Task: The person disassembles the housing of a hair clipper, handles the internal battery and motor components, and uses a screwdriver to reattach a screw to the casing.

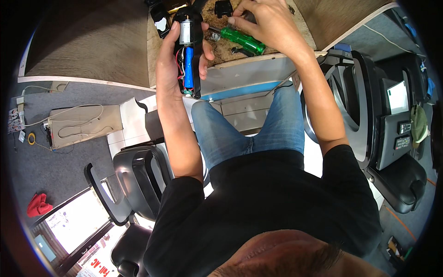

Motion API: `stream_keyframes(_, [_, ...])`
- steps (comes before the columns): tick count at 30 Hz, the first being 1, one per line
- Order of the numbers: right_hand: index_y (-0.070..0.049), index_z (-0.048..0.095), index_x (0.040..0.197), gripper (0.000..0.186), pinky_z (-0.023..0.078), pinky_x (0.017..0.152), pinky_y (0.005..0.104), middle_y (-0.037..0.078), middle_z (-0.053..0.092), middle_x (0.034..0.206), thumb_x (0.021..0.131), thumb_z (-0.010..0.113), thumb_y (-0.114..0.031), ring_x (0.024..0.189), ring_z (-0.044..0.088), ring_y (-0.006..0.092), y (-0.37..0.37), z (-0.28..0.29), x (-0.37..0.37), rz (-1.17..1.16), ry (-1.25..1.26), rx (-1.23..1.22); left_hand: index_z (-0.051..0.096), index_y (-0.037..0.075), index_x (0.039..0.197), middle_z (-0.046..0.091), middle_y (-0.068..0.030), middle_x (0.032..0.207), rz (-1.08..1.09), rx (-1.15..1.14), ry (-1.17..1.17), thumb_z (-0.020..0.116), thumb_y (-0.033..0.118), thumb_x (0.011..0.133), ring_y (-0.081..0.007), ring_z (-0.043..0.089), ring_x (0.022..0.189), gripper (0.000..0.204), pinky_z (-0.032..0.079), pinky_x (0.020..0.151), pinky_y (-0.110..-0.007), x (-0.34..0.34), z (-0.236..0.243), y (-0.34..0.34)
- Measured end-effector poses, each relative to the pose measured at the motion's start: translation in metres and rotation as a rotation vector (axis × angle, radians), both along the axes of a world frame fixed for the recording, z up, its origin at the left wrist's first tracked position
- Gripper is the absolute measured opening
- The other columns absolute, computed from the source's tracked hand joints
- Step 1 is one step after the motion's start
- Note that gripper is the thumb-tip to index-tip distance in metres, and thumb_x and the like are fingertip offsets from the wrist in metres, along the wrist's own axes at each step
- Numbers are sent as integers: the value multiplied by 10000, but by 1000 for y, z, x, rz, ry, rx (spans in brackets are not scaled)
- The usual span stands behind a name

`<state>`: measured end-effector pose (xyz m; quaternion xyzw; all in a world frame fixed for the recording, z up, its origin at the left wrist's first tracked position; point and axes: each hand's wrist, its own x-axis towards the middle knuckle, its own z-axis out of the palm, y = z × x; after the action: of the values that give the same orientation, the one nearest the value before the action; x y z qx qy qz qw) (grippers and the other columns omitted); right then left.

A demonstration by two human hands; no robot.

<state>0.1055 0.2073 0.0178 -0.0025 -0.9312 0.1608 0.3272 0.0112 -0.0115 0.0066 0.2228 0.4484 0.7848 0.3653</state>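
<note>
Well, the left hand (167, 64) holds an opened black handheld device (197, 60) upright above the near edge of the tabletop (222, 54), with the thumb along one side and the fingers (203, 70) bent around the other, so the casing is gripped between them. The open side faces up toward the head, showing a silver cylindrical motor (185, 32) near the far end, a blue cylindrical cell (188, 67) below it, thin red wires (179, 59) running alongside, and a bit of green at the near end. The right hand (273, 25) is over the tabletop, just beyond a green screwdriver (243, 40); its thumb and forefinger are bent, their tips close to each other, but I cannot tell whether they pinch anything. A small black part (223, 8) lies near those tips. The screwdriver rests at a slant, its metal shaft pointing toward the left hand, and a dark piece (242, 51) lies just beside its handle on the near side. Below the tabletop's edge are the person's blue jeans (249, 131), with a black chair (140, 180) to the left and a red cloth (39, 205) on the floor (83, 168) farther out.
</note>
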Motion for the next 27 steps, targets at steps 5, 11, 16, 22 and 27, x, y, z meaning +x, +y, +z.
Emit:
stream_keyframes(5, [-20,718,949,146,448,909,458,161,630,995,869,727,-142,1010,588,367,0,-1,-1,-59,109,-83,567,-74,1267,651,-173,705,-10,19,10,374,439,1112,-159,570,415,569,503,372,-240,-2,-2,-1])
stream_keyframes(11, [-1,709,960,131,467,899,460,187,637,994,856,686,-77,1010,610,384,0,1,2,-87,164,-51,557,-71,1280,653,-181,721,-34,37,-8,373,439,1115,-167,587,426,567,514,376,-250,-5,-4,-2])
stream_keyframes(16, [-5,708,985,152,474,892,458,193,637,996,853,685,-77,1007,615,386,2,-3,2,-75,127,-101,557,-66,1286,655,-185,727,-52,54,-3,378,436,1114,-175,601,435,560,522,379,-257,-8,-5,-2])
stream_keyframes(22, [1,706,980,151,472,894,464,194,634,994,854,684,-78,1000,616,386,0,-4,3,-96,129,-56,560,-69,1281,654,-180,717,-42,42,0,384,438,1112,-175,600,434,563,520,378,-255,-7,-4,-2])
stream_keyframes(27, [12,701,966,146,473,896,467,199,633,991,854,686,-81,997,611,392,1,-5,3,-99,145,-49,562,-71,1274,653,-174,707,-46,45,-4,388,432,1111,-166,586,423,557,511,373,-246,-6,-4,-1])
